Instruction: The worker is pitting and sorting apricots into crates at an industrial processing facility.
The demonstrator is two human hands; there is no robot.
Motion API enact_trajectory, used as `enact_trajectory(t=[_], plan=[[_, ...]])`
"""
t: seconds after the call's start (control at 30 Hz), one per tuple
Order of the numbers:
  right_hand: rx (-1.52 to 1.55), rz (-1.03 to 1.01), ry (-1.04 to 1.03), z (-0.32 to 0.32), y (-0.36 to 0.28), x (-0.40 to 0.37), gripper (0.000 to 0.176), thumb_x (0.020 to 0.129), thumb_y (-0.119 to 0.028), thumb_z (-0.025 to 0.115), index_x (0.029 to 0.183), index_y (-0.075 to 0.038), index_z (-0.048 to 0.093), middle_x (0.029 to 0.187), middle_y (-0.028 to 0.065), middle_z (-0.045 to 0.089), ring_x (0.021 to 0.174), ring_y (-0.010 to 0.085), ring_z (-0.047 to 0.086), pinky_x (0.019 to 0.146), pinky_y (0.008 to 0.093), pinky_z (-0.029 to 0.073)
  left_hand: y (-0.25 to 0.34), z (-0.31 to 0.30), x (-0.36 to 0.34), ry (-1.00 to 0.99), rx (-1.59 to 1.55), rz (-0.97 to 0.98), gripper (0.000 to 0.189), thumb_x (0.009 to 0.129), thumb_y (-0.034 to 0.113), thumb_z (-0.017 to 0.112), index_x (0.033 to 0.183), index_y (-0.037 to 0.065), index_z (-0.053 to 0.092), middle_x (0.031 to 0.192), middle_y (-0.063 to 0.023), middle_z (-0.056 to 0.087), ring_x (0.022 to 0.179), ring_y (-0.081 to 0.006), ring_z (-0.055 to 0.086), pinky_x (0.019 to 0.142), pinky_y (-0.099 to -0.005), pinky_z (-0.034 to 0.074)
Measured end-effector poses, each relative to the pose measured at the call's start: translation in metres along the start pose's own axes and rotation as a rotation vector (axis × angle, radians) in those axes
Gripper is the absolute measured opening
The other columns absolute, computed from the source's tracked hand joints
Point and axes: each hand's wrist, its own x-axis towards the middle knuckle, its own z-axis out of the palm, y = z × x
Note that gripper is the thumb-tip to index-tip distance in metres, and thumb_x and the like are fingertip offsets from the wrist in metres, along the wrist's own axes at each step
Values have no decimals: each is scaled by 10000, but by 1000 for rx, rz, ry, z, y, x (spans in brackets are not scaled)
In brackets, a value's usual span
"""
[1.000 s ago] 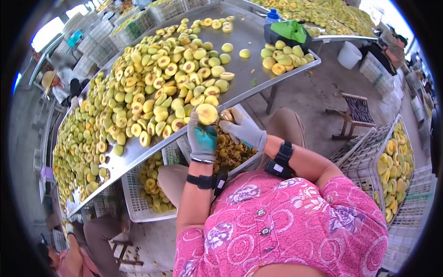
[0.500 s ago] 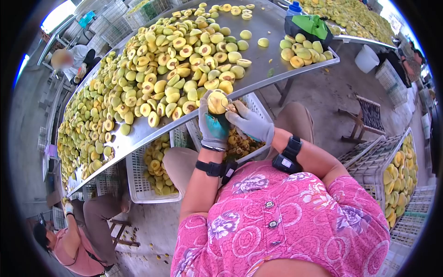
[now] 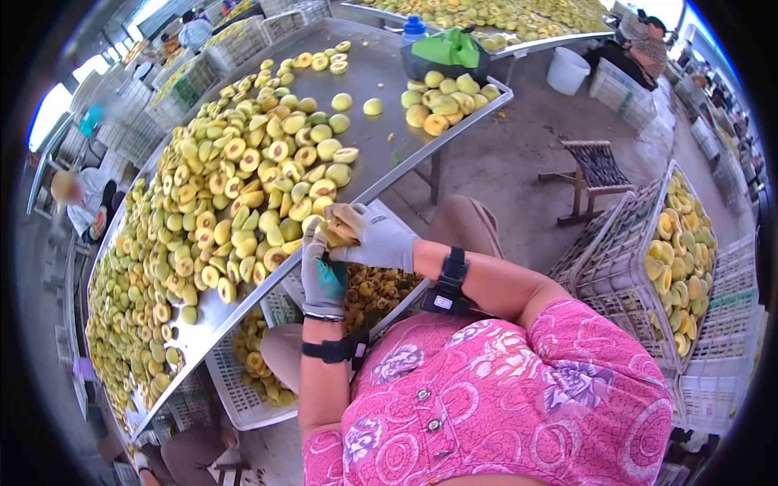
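My left hand (image 3: 322,279), in a grey glove with a green palm, is closed around a yellow peach (image 3: 331,236) by the table edge. Over the fruit, the stained fingers of my gloved right hand (image 3: 374,236) are curled and touching it. Those fingers cover most of the peach, and whatever they grip is hidden. Beyond both hands, a large heap of halved peaches (image 3: 243,190) covers much of the metal table (image 3: 369,162), many cut side up. Below my hands, a crate of brownish scraps (image 3: 377,296) is partly visible.
A white crate (image 3: 243,405) with peach pieces stands under the table. Whole-looking peaches (image 3: 446,101) lie at the table corner beside a green-and-black bag (image 3: 446,53). To the right are a stool (image 3: 596,174) and a peach-filled crate (image 3: 616,267). Other people sit nearby.
The view has shifted to the right. My right hand has come over the peach and now hides its cut face, which was showing before. My left hand still holds the fruit.
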Motion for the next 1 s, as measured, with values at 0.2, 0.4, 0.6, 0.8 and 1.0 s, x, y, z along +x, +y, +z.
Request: enact_trajectory(t=[0.2, 0.4, 0.6, 0.8, 1.0], plan=[[-20, 59, -101, -20, 34, 4, 573, 742, -346, 728, 1171, -72, 465, 1132, 188, 550, 1027, 375, 571, 870, 417, 470, -9, 16, 9, -6, 312, -128, 418, 959, 112, 444, 1362, 11, 398, 1291, -105, 497, 1186, -222, 511, 1001, -350, 437], [-286, 24, 270, -106, 115, 42, 453, 791, -314, 703, 1104, -62, 494, 941, 131, 571, 928, 295, 593, 798, 377, 492, 39, 29, -6, 105, 643, 98, 467, 934, 167, 514, 1371, 42, 410, 1320, -109, 492, 1177, -233, 517, 969, -406, 443], [543, 520, 626, -216, 156, 43, 352, 857, -300, 685, 1093, -86, 535, 862, 17, 605, 538, 94, 541, 466, 251, 445, 105, -34, -58, 415, 732, 261, 426, 947, 231, 518, 1323, 38, 461, 1234, -92, 555, 1098, -192, 544, 877, -353, 460], [298, 404, 1011, -280, 207, 55, 357, 859, -322, 678, 1100, -81, 573, 808, 21, 620, 519, 93, 564, 438, 253, 443, 139, -84, -111, 609, 737, 314, 403, 968, 252, 497, 1327, 74, 460, 1250, -86, 544, 1081, -178, 541, 893, -344, 443], [-253, 651, 774, -300, 278, 69, 404, 824, -387, 690, 1072, -75, 629, 815, 66, 652, 600, 142, 597, 549, 305, 471, 131, -79, -106, 650, 774, 298, 379, 974, 226, 490, 1317, 67, 466, 1194, -65, 559, 1029, -153, 542, 856, -313, 446]])
